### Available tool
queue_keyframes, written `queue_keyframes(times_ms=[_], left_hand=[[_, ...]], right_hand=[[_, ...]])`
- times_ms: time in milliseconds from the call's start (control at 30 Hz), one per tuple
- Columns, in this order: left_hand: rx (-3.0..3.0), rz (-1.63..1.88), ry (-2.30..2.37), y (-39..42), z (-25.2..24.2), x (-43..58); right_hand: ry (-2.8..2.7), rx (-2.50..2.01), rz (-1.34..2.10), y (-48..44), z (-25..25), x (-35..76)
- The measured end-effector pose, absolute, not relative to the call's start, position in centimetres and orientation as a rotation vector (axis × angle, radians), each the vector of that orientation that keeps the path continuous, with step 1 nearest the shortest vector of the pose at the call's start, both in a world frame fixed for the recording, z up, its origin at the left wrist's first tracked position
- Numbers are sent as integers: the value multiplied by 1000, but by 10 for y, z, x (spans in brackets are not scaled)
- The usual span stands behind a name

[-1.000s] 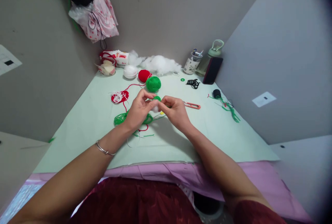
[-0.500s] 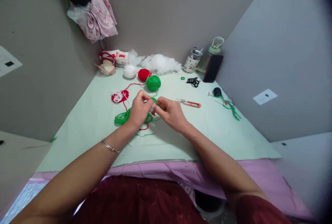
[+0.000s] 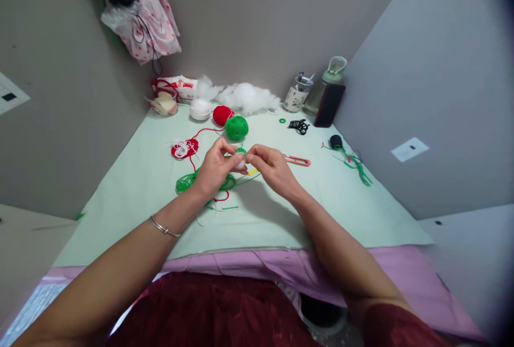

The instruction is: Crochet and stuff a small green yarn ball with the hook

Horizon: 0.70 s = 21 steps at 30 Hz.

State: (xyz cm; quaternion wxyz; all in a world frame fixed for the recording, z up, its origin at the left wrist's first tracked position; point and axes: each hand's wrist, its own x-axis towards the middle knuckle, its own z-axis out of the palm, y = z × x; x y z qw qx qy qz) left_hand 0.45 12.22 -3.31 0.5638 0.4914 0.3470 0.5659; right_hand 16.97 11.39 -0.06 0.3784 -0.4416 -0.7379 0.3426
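Note:
My left hand (image 3: 214, 169) and my right hand (image 3: 272, 167) meet above the middle of a pale green table (image 3: 140, 186). Both pinch a small green-and-white crocheted piece (image 3: 240, 160) between their fingertips. A loose heap of green yarn (image 3: 185, 183) lies just under my left hand, with red and green strands trailing beside it. A green yarn ball (image 3: 236, 128) sits a little behind the hands. A silver bangle circles my left wrist.
At the back stand a red yarn ball (image 3: 222, 115), a white ball (image 3: 200, 110), stuffing fluff (image 3: 247, 97), a cup of tools (image 3: 296, 98), a bottle (image 3: 329, 82) and a dark phone (image 3: 329, 105). Orange snips (image 3: 297, 161) lie right of my hands. A red-and-white piece (image 3: 184, 148) lies left.
The hands stay together on the small piece, with only slight finger shifts. My right hand's fingers rose a little. The view drifted slightly.

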Motion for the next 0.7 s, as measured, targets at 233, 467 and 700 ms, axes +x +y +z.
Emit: queue_keyframes(times_ms=[233,467,700], left_hand=[[1115,1417,971,127,-42,6],[1078,1365,865,118,-34,9],[1140,1320,780,120,-35,5]], right_hand=[[-2165,-1240,512,104,-12,155],[-1853,-1293,734,118,-13,160],[-1712,-1174,1028,123,-5,168]])
